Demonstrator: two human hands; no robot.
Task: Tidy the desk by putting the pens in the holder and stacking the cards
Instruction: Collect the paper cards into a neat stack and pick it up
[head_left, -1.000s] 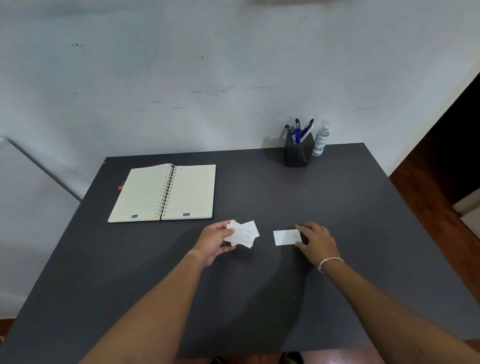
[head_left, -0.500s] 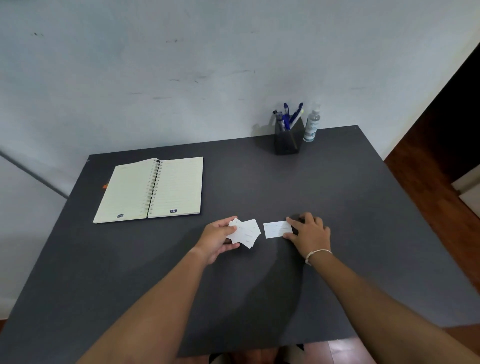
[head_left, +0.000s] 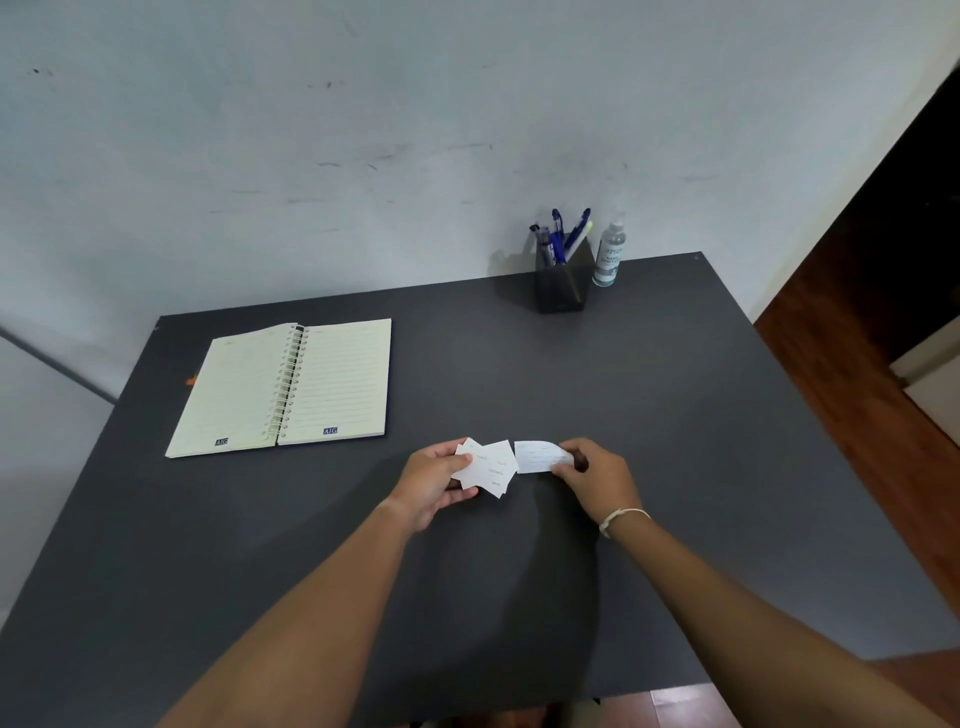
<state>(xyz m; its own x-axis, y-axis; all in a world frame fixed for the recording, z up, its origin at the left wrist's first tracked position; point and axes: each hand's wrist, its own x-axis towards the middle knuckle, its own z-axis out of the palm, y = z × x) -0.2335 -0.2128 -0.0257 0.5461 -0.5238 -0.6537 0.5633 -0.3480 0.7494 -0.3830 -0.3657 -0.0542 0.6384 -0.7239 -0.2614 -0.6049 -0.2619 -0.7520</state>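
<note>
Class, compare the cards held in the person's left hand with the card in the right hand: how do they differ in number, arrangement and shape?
The left hand holds several fanned cards, overlapping at different angles; the right hand pinches a single card. The fanned cards look flat, while the single card bows upward along its top edge. The single card lies roughly level; the fanned cards are tilted. Both are small, white and carry faint print.

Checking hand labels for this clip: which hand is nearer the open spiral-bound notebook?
Left. The left hand, holding fanned white cards, sits just right of and below the open spiral-bound notebook; the right hand, pinching a single white card, is farther right.
</note>
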